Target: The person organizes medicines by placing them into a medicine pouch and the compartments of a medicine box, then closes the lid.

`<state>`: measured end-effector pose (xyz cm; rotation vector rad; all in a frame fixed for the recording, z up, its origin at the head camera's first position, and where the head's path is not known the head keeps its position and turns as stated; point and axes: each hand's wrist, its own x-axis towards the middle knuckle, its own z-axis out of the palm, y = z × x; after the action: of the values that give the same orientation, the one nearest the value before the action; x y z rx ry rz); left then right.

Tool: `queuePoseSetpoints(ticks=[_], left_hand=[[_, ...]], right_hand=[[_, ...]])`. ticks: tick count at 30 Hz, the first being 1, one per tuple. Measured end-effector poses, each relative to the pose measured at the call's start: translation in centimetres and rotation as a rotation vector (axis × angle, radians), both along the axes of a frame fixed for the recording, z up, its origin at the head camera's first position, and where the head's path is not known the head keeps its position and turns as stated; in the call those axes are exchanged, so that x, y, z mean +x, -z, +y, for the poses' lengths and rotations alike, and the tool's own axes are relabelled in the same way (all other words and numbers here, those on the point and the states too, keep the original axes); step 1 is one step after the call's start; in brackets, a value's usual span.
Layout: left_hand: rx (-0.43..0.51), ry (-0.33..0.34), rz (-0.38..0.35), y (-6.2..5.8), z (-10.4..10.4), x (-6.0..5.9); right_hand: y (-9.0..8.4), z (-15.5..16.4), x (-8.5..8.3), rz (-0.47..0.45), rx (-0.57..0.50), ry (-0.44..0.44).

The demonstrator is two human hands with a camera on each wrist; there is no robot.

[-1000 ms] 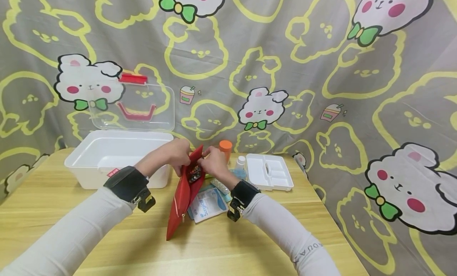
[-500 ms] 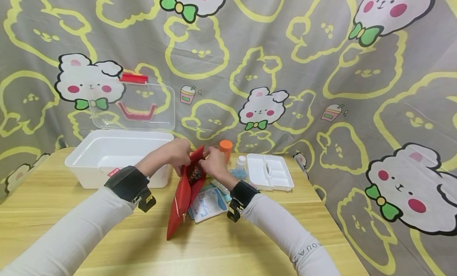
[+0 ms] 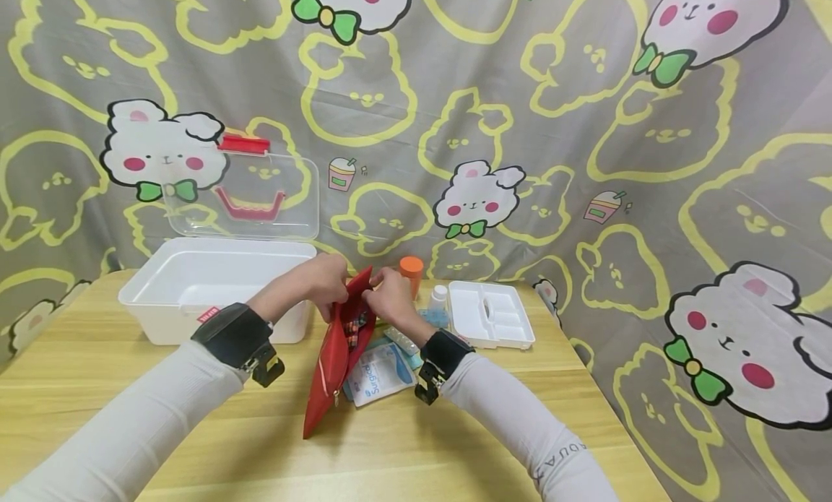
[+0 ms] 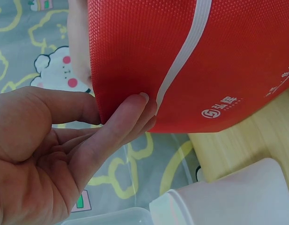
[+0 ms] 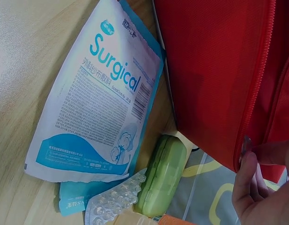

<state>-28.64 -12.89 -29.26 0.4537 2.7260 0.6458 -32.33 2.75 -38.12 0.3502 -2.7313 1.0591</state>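
A red zip pouch [image 3: 331, 361] stands tilted on the table, its mouth gaping and small multicoloured items [image 3: 354, 329] inside. My left hand [image 3: 323, 279] pinches one upper edge; in the left wrist view, thumb and fingers [image 4: 128, 115] close on its red fabric beside a white stripe. At the opposite end of the mouth, my right hand [image 3: 390, 296] pinches the zipper end, where a small metal pull [image 5: 246, 144] shows by the fingertips. Beside the pouch lie a white-and-blue surgical gauze packet [image 5: 97, 93], a blister pack [image 5: 116, 199] and a green case [image 5: 163, 176].
A white box [image 3: 217, 318] with its clear lid [image 3: 240, 191] raised stands at the back left. Behind my right hand are an orange-capped bottle [image 3: 411, 271] and a small white-capped bottle [image 3: 438, 300]. A white divided tray [image 3: 490, 314] lies to the right, before a patterned curtain [image 3: 390, 76].
Inside the pouch, the multicoloured items show differently, with red and light pieces now more visible. Both hands keep nearly the same places on the pouch.
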Motion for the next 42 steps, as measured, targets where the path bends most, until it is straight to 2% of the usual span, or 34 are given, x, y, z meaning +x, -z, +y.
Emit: queuePoseSetpoints(ticks=[10, 17, 26, 29, 33, 37, 42], left_hand=[[-0.001, 0.003, 0.008, -0.1, 0.0, 0.2], [0.002, -0.001, 0.001, -0.1, -0.1, 0.1], [-0.008, -0.008, -0.008, -0.3, 0.0, 0.2], [-0.008, -0.005, -0.007, -0.4, 0.0, 0.2], [-0.010, -0.010, -0.006, -0.4, 0.0, 0.2], [-0.005, -0.016, -0.014, -0.3, 0.0, 0.2], [-0.001, -0.006, -0.012, -0.3, -0.1, 0.3]], right_hand=[[-0.4, 0.4, 0.2, -0.005, 0.005, -0.012], [-0.8, 1.1, 0.1, -0.027, -0.044, -0.001], [-0.1, 2.8, 0.1, -0.028, -0.005, -0.024], [0.1, 3.3, 0.3, -0.040, 0.046, -0.054], [0.6, 4.0, 0.7, -0.094, 0.184, -0.103], [1.5, 4.6, 1.0, -0.172, 0.305, -0.143], [2.8, 5.1, 1.2, -0.212, 0.410, -0.165]])
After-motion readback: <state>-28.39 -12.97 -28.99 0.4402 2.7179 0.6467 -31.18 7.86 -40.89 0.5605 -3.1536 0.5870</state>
